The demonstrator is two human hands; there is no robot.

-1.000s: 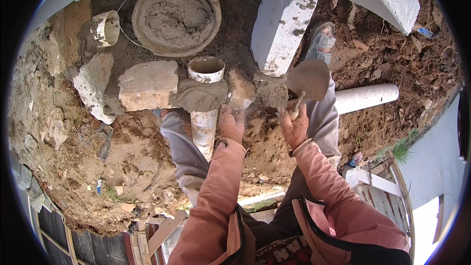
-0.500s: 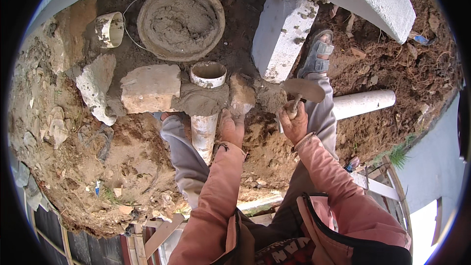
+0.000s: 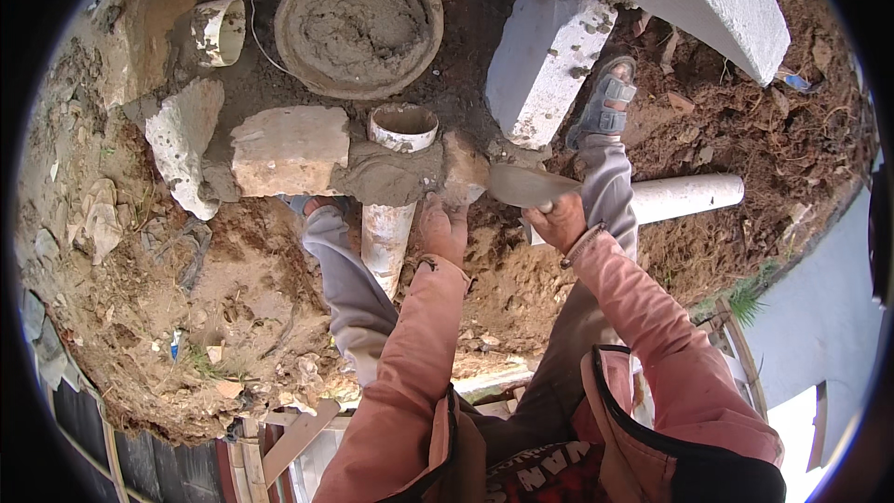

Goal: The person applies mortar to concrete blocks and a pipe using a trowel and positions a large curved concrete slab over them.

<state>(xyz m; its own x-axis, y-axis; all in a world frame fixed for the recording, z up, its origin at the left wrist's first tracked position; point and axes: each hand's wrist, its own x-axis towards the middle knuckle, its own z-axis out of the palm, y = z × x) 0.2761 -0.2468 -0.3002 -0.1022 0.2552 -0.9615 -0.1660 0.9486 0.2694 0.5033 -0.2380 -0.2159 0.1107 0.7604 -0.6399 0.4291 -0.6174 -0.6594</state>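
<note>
My right hand (image 3: 559, 222) is closed round the handle of a trowel (image 3: 527, 186). The trowel's blade lies flat-on to view, pointing left, close to the right side of a small brown stone (image 3: 465, 166). Below that stone my left hand (image 3: 443, 231) points upward, its fingers apart at the lower edge of the stone and the wet mortar (image 3: 396, 173). The mortar is packed round a short upright pipe (image 3: 402, 128) with an open top. A long dirty white pipe (image 3: 386, 240) comes out beneath the mortar, and a squared stone (image 3: 290, 151) adjoins it on the left.
A round basin (image 3: 430, 33) of mortar stands at the back, with a pipe offcut (image 3: 219, 32) to its left. A white block (image 3: 549, 65) leans at the right, near my sandalled foot (image 3: 605, 102). Another white pipe (image 3: 689, 197) lies behind my right leg. A curved pale wall edge (image 3: 689, 9) overhangs the back.
The trowel has swung left and down, from above my right hand to beside the small stone. My left hand stays by the stone. The whole view has shifted slightly.
</note>
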